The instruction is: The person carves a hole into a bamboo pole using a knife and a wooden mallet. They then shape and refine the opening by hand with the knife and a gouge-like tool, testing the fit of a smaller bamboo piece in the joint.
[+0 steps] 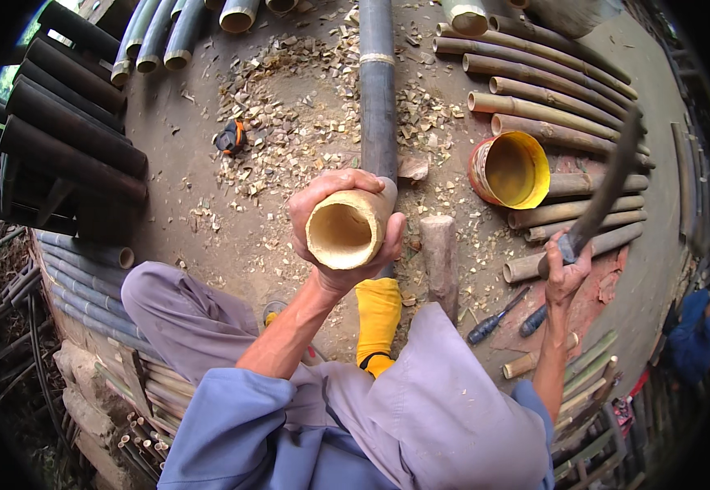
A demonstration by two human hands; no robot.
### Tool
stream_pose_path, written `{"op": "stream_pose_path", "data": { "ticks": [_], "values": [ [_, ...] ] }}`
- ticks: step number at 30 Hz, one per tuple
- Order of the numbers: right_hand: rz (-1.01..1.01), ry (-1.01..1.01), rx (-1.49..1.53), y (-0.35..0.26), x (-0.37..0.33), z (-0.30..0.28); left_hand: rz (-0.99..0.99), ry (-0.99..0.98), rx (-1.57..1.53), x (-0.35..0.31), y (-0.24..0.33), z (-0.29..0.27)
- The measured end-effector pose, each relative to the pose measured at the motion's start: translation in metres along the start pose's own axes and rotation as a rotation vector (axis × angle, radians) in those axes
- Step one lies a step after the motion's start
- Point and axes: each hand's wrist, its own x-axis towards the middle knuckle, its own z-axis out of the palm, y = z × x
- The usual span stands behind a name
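A thick bamboo pole runs from the far edge toward me, its far stretch dark and its near end pale and hollow, facing up at me. My left hand is wrapped round that near end, fingers over its top and left side, thumb on its right. Out to the right, my right hand grips a machete by its handle. The dark, blurred blade slants up and away, apart from the pole. Just right of the pole's near end stands a short wooden post.
Wood chips litter the ground. A tape measure lies left of the pole. To the right are a yellow-rimmed bucket, rows of cut bamboo and two dark-handled tools. Dark bamboo lengths are stacked at left.
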Motion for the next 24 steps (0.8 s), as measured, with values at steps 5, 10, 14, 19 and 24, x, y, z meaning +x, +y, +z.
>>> {"op": "stream_pose_path", "data": {
  "ticks": [5, 10, 14, 19, 24],
  "values": [
    [-0.482, -0.614, -0.529, -0.015, 0.038, 0.013, 0.038, -0.005, 0.007, 0.003, 0.000, 0.004],
    [-0.505, -1.005, -0.777, -0.012, 0.079, 0.052, 0.053, -0.028, 0.016, 0.004, 0.000, 0.002],
    [-0.510, -1.151, -0.868, -0.009, 0.096, 0.071, 0.031, -0.060, -0.014, 0.006, 0.000, -0.001],
    [-0.660, -1.126, -1.077, -0.005, 0.110, 0.027, -0.022, -0.062, -0.040, 0.006, 0.005, -0.008],
    [-0.875, -1.057, -0.776, -0.009, 0.069, 0.055, -0.017, -0.092, -0.054, 0.007, 0.005, -0.006]
  ]
}}
